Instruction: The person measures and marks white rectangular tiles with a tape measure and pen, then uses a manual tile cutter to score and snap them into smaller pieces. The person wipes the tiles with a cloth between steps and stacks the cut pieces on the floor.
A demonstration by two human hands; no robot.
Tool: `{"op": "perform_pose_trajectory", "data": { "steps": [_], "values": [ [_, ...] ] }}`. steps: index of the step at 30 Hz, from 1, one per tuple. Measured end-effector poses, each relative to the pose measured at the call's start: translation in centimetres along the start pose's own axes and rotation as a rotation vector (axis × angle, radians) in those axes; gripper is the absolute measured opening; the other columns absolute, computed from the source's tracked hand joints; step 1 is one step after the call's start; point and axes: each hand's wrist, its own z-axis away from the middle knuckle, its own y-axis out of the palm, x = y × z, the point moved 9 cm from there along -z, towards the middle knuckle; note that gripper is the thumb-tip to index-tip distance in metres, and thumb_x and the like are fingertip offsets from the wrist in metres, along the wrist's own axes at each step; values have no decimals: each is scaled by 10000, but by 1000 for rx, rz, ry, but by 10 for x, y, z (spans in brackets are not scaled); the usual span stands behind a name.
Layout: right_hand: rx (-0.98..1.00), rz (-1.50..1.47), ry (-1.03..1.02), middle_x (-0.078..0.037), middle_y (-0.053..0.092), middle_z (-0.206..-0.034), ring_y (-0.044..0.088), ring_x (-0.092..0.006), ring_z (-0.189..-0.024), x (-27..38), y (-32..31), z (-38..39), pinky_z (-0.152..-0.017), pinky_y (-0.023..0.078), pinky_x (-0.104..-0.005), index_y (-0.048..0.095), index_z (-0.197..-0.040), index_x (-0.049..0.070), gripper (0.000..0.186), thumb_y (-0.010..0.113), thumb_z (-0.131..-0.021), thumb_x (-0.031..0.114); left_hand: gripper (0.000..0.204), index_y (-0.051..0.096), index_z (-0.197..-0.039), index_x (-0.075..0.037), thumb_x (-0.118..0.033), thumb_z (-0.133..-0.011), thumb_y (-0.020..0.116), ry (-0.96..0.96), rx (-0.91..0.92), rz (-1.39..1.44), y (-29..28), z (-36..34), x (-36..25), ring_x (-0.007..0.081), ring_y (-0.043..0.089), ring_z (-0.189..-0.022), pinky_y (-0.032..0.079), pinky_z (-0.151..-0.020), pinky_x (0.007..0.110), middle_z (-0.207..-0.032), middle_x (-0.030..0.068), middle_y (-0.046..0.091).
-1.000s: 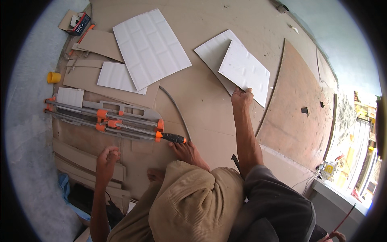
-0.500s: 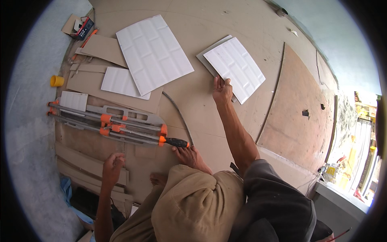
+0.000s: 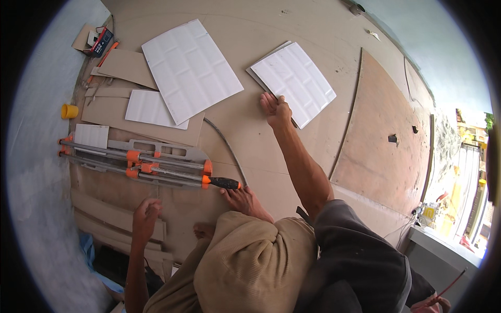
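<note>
My right hand (image 3: pixel 277 109) is at the near left edge of a white tile (image 3: pixel 295 83) with a raised brick pattern. Its fingers are stretched out past the edge, palm partly turned up, the thumb near the tile's rim. Another tile (image 3: pixel 253 77) shows from beneath that one. Bent fingers close my left hand (image 3: pixel 147 215), held over the floor on the near side of a manual tile cutter (image 3: pixel 143 163); nothing shows in it. The cutter has twin metal rails, orange fittings and a black handle (image 3: pixel 224 182) beside my bare foot.
A large white brick-pattern tile (image 3: pixel 192 70) overlaps a smaller white piece (image 3: pixel 151 107) and brown boards (image 3: pixel 112 110). A yellow cup (image 3: pixel 69 111) and an open box (image 3: pixel 99 43) stand by the left wall. A wooden panel (image 3: pixel 383 130) lies to the right. A grey hose (image 3: pixel 227 141) curves across the floor.
My right hand's fingers have spread away from the tile edge that they were round. The whole view has shifted slightly. My left hand is nearly unchanged.
</note>
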Motion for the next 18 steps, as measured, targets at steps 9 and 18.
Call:
{"op": "perform_pose_trajectory", "data": {
  "steps": [9, 18],
  "values": [
    [14, 46, 75, -277, 664, -1352, 702, -397, -1193, 3, -2, -1, -998, 626, -460, 520, -1360, -101, 458, 376, -1165, 287, 408, 645, -1271, 41, -305, -1066, 575, 23, 22, -30, -1, -2, 2, 166, 670, -952, 549, -891, 321, -1071, 122, 713],
    [14, 107, 157, -246, 696, -1324, 716, -373, -1189, 4, -2, 2, -993, 629, -432, 557, -1345, -74, 443, 391, -1162, 293, 418, 652, -1261, 43, -318, -1060, 586, 25, 10, -28, -2, -3, 4, 161, 672, -941, 551, -876, 318, -1065, 118, 719]
  ]
}}
